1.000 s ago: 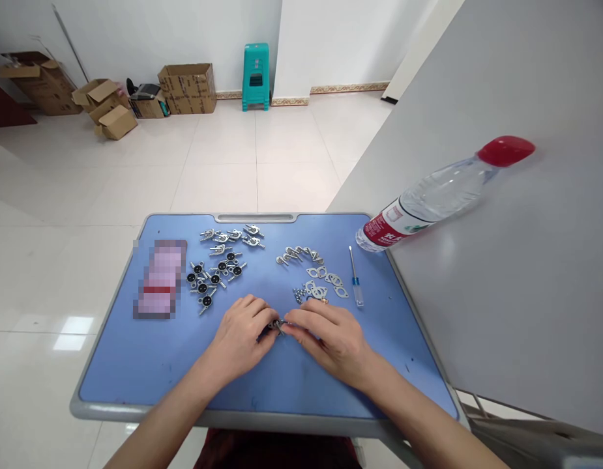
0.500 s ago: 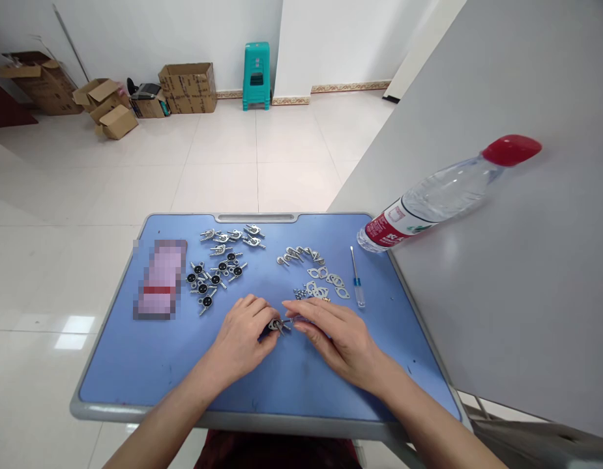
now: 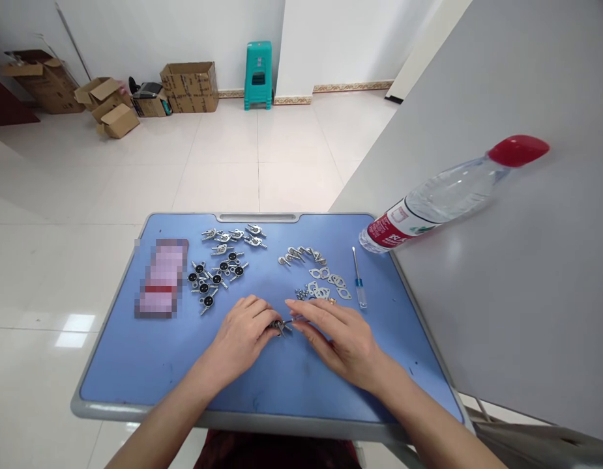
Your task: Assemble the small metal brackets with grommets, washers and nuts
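Near the middle of the table my left hand [image 3: 245, 331] is closed around a small metal valve [image 3: 279, 327], with pipe stubs poking out towards the right. Its fingers cover much of the valve. My right hand [image 3: 336, 331] comes in from the other side, thumb and fingers closed on a thin screwdriver [image 3: 295, 320] with a clear handle. The shaft reaches to the valve, but its tip is too small to make out. Several valve bodies with black round faces [image 3: 217, 279] lie beyond my left hand, and metal valve parts [image 3: 236, 234] lie behind them.
Beyond my right hand are shiny levers [image 3: 301, 254], oval metal plates [image 3: 337, 281] and tiny screws [image 3: 302, 294]. Another screwdriver [image 3: 360, 286] lies to their right, near a water bottle [image 3: 403, 218]. A blurred pink object [image 3: 163, 277] rests at the left of the blue table [image 3: 135, 365].
The valve is turned slightly within my left hand, and the black part that showed under it is now mostly hidden. Both hands stay in nearly the same place.
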The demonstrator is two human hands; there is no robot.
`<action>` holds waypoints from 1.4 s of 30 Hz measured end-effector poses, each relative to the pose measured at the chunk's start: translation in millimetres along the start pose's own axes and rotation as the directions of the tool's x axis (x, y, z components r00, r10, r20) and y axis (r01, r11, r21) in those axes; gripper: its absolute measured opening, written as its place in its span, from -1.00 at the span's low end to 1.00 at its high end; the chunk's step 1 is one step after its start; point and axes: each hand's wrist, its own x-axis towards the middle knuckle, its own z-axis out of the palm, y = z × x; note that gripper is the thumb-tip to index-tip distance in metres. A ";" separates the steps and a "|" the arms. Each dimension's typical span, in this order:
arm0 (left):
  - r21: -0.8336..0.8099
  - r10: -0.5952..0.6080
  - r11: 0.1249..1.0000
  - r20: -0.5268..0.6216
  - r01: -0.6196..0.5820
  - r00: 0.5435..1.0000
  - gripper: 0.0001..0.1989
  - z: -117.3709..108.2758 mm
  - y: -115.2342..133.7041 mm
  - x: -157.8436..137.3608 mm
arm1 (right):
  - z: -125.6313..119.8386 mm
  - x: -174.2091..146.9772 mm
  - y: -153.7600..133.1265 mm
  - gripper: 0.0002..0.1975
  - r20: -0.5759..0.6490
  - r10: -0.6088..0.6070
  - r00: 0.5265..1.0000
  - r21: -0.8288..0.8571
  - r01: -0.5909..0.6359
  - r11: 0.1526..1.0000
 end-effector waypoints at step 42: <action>0.013 0.039 0.999 -0.001 -0.039 0.999 -0.91 -3.1 -1.6 -0.2 | 9.6 -0.6 2.7 -0.90 -0.110 0.143 0.984 0.094 -0.133 0.987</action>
